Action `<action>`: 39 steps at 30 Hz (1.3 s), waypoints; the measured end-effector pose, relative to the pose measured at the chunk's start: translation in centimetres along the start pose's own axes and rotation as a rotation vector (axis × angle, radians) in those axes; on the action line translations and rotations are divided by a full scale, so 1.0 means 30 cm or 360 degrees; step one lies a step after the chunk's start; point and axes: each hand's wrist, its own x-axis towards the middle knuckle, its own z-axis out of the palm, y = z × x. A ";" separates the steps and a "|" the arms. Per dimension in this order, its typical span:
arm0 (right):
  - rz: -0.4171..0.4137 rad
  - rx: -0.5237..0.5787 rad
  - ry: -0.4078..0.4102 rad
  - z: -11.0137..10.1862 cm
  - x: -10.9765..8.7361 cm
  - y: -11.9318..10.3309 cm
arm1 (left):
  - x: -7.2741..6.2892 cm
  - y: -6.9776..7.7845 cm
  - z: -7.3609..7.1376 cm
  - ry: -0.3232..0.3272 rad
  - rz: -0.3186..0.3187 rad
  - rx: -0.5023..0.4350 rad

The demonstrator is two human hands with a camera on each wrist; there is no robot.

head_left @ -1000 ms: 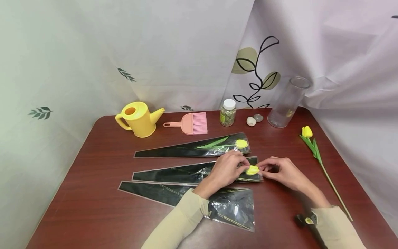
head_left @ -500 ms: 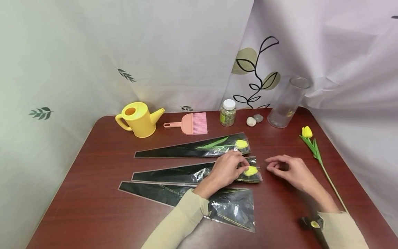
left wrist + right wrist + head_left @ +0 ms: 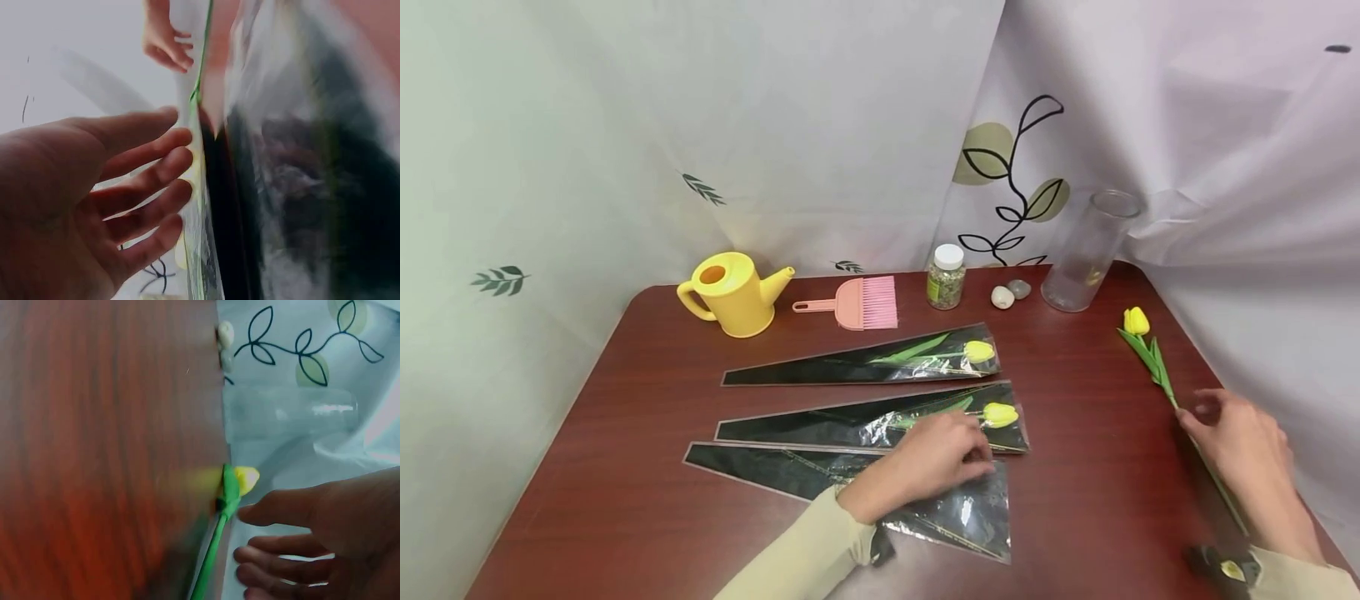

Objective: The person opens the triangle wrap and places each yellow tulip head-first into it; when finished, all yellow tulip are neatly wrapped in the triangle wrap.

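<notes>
Head view: a person's right hand hangs just beside a loose yellow tulip lying at the right side of the counter, while the left hand hovers over the border of the middle sleeve and the front sleeve; the middle and back sleeve each hold a yellow bloom. Left wrist view: that hand's grip is loosely spread, holding nothing I can see, beside blurred clear plastic. Right wrist view: thumb and fingers stand apart near the tulip's leaves, pinching nothing; whether the thumb touches the stem, I cannot tell from here. Taking the flower well, in this onlooker's judgement, calls for a light pinch on the bare stem below the leaves, thumb opposing fingertips, then a level lift that leaves the bloom uncrushed.
</notes>
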 end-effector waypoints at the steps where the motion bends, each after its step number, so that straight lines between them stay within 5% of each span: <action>1: 0.0031 -0.0016 -0.0037 -0.004 -0.001 0.010 | -0.012 0.009 0.003 -0.0036 0.0034 0.0033; 5: 0.0092 -0.0052 -0.0117 -0.005 -0.002 0.032 | -0.046 0.035 0.018 -0.0095 0.0114 0.0212; 10: 0.0075 -0.0068 -0.0135 0.014 -0.006 0.043 | -0.063 0.043 0.035 -0.0043 0.0128 0.0347; 22: 0.0116 -0.0075 -0.0180 0.008 0.001 0.025 | -0.074 0.035 0.050 0.0031 0.0194 0.0186; 28: 0.0133 -0.0028 -0.0120 0.006 0.002 0.024 | -0.076 0.039 0.041 0.0093 0.0241 0.0230; 39: 0.0046 0.0026 0.0089 0.038 0.014 0.023 | -0.074 0.037 0.036 0.0219 0.0184 -0.0024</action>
